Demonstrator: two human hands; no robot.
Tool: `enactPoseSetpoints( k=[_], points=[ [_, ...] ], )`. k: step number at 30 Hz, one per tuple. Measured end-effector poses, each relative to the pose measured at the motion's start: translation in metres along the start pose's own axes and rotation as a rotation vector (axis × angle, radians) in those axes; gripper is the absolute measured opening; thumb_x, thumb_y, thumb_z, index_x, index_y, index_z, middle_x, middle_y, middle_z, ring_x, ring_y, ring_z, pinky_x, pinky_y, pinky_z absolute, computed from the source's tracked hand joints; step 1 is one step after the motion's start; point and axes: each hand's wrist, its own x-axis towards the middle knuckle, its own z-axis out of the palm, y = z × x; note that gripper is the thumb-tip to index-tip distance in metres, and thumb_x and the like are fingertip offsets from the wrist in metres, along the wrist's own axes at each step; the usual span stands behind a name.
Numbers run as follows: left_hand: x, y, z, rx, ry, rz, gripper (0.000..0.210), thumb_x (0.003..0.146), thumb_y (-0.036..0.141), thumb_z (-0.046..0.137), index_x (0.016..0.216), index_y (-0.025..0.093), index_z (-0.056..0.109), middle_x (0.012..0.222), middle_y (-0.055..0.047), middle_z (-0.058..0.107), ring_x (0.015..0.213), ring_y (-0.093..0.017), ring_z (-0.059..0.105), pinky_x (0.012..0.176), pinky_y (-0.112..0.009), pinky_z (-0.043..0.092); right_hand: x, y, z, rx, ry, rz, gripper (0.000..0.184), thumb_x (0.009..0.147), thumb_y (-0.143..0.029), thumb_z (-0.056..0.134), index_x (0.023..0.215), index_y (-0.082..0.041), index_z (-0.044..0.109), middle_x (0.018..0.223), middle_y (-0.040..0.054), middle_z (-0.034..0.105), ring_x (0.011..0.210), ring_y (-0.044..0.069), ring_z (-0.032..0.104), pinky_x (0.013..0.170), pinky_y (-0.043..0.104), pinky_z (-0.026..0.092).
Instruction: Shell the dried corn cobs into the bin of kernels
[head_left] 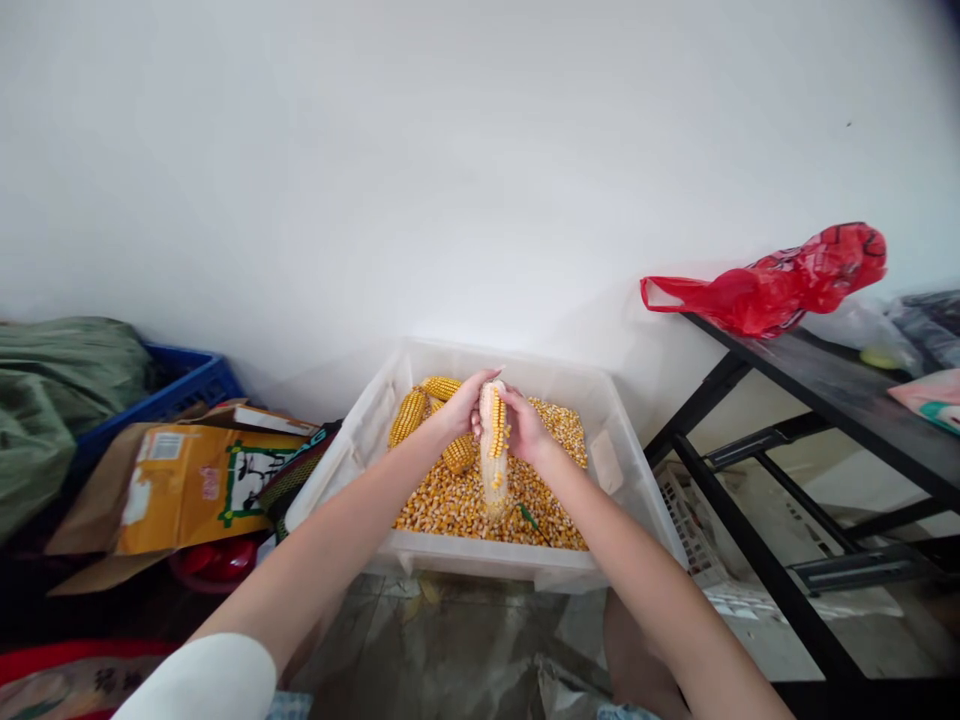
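Observation:
Between my two hands is a corn cob (494, 450), mostly bare and pale, with a few rows of yellow kernels still on it. My left hand (465, 402) grips its upper left side and my right hand (523, 425) closes on its upper right side. Below lies a bed of loose corn kernels (442, 508) in a translucent plastic bin (637, 480). Several full ears of corn (409, 417) rest on the kernels at the bin's back left. A small green object (528, 516) lies on the kernels right of the cob's lower end.
To the left sit a torn yellow cardboard box (195, 485) and a blue crate (199, 378) under green cloth (67, 400). On the right, a black-framed table (832, 375) carries a red plastic bag (780, 285). A white wall (480, 180) rises behind the bin.

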Motion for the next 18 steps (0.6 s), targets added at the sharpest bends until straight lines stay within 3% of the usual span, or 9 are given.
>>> enactPoseSetpoints(
  k=[4, 9, 14, 18],
  points=[
    [0.003, 0.004, 0.006, 0.054, 0.048, -0.023, 0.052, 0.075, 0.054, 0.031, 0.074, 0.012, 0.062, 0.036, -0.004, 0.05, 0.025, -0.014, 0.039, 0.027, -0.025, 0.025, 0.003, 0.003, 0.009, 0.042, 0.034, 0.031, 0.036, 0.073, -0.052, 0.047, 0.061, -0.019, 0.049, 0.043, -0.0002, 0.052, 0.041, 0.013, 0.051, 0.041, 0.024, 0.044],
    [0.003, 0.003, 0.01, 0.066, 0.065, 0.007, 0.047, 0.076, 0.048, 0.032, 0.082, 0.012, 0.062, 0.037, -0.003, 0.05, 0.024, -0.015, 0.04, 0.025, -0.025, 0.023, 0.004, 0.004, 0.017, 0.128, 0.065, 0.067, 0.034, 0.068, -0.045, 0.059, 0.056, -0.02, 0.041, 0.039, -0.0053, 0.045, 0.032, 0.008, 0.04, 0.034, 0.02, 0.036],
    [0.01, -0.003, -0.005, -0.012, -0.104, 0.006, 0.05, 0.075, 0.051, 0.032, 0.08, 0.012, 0.062, 0.034, -0.003, 0.047, 0.025, -0.016, 0.041, 0.027, -0.025, 0.028, 0.002, 0.001, 0.012, 0.079, -0.022, 0.152, 0.037, 0.073, -0.054, 0.05, 0.061, -0.019, 0.047, 0.042, -0.0025, 0.05, 0.038, 0.01, 0.047, 0.042, 0.023, 0.044],
    [0.011, -0.001, -0.009, -0.106, -0.192, 0.127, 0.04, 0.075, 0.041, 0.036, 0.079, 0.01, 0.062, 0.044, -0.004, 0.054, 0.028, -0.014, 0.044, 0.029, -0.024, 0.031, 0.002, -0.002, 0.009, 0.0, -0.106, 0.112, 0.035, 0.074, -0.051, 0.05, 0.069, -0.016, 0.052, 0.046, -0.0018, 0.053, 0.039, 0.01, 0.049, 0.044, 0.023, 0.045]
  ],
)
